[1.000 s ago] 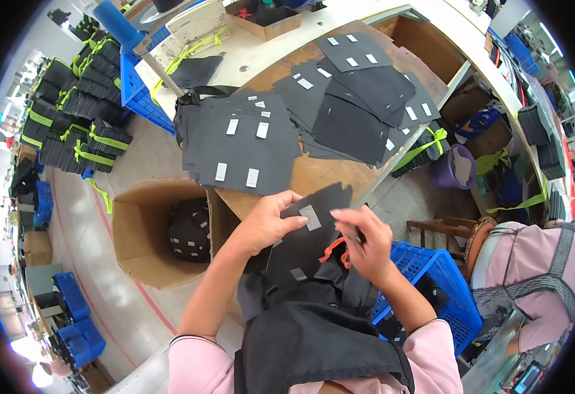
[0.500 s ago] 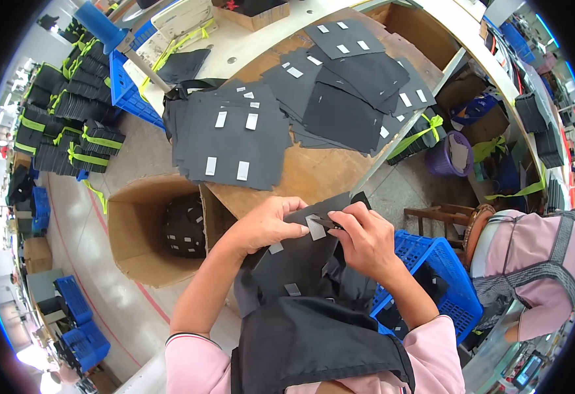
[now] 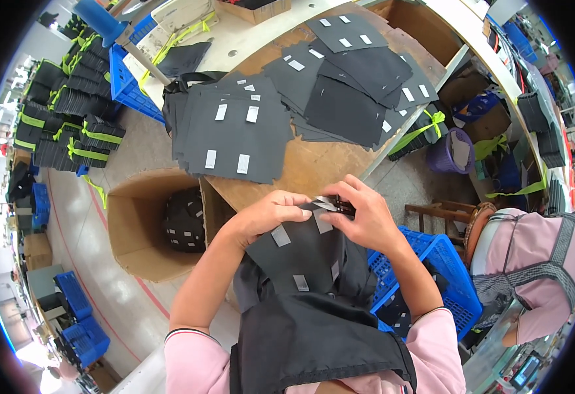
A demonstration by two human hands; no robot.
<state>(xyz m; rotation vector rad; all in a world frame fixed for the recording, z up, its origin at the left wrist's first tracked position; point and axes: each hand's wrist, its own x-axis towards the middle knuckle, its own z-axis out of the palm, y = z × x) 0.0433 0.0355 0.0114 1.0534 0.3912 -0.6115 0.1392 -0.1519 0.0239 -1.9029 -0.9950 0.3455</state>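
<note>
Black panel [image 3: 307, 255]: held over the dark apron [image 3: 320, 335], pale patches [image 3: 281, 236] facing up; tabletop [image 3: 314, 164] at 12 o'clock.
Left hand [image 3: 268, 220]: at the panel's 11 o'clock, thumb and fingers pinching its far edge.
Right hand [image 3: 373, 220]: at 1 o'clock, closed round dark-handled snips [image 3: 327, 204], blades toward 10 o'clock.
Blade work: probably best with the edge taut, blades flat to the surface, tips clear of the left thumb.
Stacked panels [image 3: 228, 141]: on the tabletop, 11 o'clock.
Cardboard box [image 3: 136, 240]: 9 o'clock.
Blue crate [image 3: 458, 282]: 3 o'clock, crossed by the right forearm.
Obscured: what the blades meet, too small to tell; the panel's far right corner, behind the right hand.
</note>
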